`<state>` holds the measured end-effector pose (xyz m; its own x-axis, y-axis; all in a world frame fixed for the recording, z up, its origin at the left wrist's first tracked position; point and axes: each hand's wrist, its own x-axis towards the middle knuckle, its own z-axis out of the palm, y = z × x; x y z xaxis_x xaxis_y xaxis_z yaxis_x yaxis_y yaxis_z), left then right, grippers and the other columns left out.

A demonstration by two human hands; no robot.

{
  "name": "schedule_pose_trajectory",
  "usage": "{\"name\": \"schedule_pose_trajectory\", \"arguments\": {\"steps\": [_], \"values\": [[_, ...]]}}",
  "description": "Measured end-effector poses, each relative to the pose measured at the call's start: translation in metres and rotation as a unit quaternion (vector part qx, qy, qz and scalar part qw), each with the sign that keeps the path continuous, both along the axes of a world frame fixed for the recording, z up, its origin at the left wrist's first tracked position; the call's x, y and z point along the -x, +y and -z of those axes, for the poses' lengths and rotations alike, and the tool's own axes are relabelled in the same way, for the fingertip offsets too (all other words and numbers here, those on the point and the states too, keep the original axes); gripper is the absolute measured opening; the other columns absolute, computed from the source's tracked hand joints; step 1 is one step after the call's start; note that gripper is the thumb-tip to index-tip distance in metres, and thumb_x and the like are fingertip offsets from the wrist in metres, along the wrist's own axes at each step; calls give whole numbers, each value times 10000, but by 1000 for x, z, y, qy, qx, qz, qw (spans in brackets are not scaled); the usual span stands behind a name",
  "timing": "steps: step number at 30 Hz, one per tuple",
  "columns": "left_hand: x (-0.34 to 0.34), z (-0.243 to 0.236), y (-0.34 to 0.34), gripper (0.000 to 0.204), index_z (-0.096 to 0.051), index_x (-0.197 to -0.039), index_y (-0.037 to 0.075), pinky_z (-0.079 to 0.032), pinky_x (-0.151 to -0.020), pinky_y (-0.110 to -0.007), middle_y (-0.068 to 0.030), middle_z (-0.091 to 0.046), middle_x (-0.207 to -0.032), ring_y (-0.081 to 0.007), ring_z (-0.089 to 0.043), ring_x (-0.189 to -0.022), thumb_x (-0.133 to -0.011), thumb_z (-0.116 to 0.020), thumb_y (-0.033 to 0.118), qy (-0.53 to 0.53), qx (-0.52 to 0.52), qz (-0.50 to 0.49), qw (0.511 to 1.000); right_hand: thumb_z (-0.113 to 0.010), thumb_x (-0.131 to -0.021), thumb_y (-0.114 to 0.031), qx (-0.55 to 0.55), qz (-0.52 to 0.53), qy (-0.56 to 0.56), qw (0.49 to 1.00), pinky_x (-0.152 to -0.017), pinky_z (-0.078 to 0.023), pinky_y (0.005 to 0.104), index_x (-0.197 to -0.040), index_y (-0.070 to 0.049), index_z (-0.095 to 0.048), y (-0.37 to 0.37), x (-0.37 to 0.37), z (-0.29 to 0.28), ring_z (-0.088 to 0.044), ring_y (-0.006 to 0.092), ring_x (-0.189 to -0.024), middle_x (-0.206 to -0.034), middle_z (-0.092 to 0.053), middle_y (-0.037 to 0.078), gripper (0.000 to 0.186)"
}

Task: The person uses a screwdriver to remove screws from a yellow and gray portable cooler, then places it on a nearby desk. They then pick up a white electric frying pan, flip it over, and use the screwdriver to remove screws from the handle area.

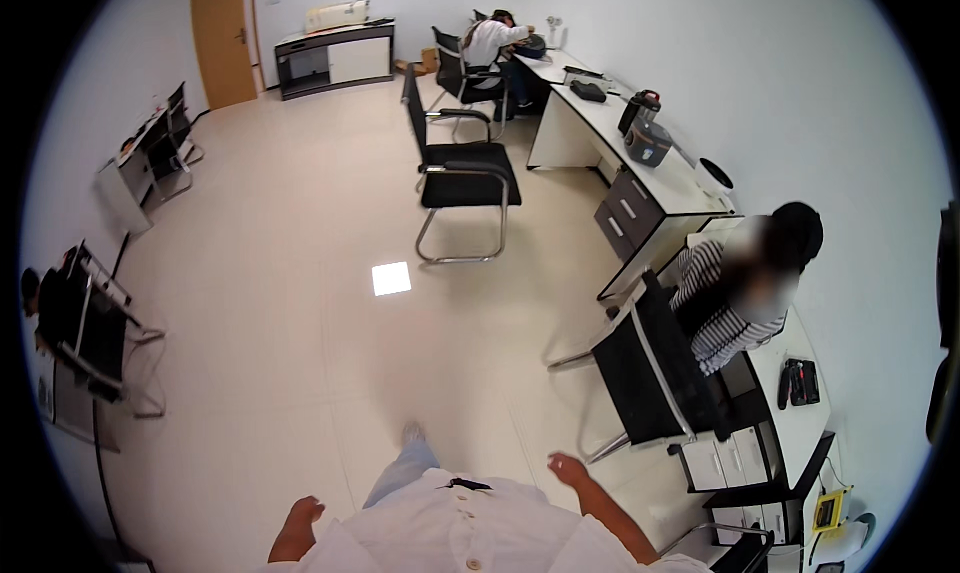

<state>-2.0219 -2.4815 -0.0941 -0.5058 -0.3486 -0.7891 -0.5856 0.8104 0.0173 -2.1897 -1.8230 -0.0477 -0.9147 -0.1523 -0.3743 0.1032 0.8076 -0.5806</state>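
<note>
My left hand (304, 514) hangs low beside my white shirt, its fingers loosely bent and slightly apart, with nothing seen in it. On the other side, my right hand (568, 469) is held out from my body, fingers also loosely bent and no object visible in them. Neither hand touches anything. Nearest to the right hand is a black office chair (650, 373) with metal legs, where a person in a striped top (715, 313) sits. One of my feet (413, 433) steps forward on the pale tiled floor (300, 353).
A black armchair (470, 173) stands ahead. Along the right wall, a long desk (680, 183) bears a grey container (648, 145); another person (490, 45) leans over its far end. More chairs (95, 323) line the left. A cabinet (340, 61) and wooden door (222, 38) are at the back.
</note>
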Motion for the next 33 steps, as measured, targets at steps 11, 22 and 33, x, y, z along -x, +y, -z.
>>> {"name": "schedule_pose_trajectory", "arguments": {"steps": [11,22,33], "values": [[508,-68,22,435,-549,-1174,146,-423,-918,-403,-136,-574,-1137,-304,-525,-1083,-815,-552,392,106,-69,262,957,-598,-797,-337,-38,194,-117,973,-823,-470,354,-1095,-121,-592,-15,131,-12,-603,281,-926,-987,-643,109,369],[813,-90,201,338,-592,-1116,137,-414,-929,-385,-138,-570,-1118,-298,-510,-1074,-802,-582,264,277,-260,329,865,-582,-794,-340,-84,61,-217,971,-870,-440,404,-1084,-104,-583,47,421,41,-559,317,-1013,-1087,-598,139,373],[1035,46,107,374,-609,-1099,136,-443,-886,-391,-131,-606,-1073,-301,-558,-1012,-823,-507,366,-113,-92,381,913,-525,-829,-262,22,248,62,967,-768,-471,379,-1076,-68,-582,68,739,-64,-599,296,-893,-968,-625,142,319]]}}
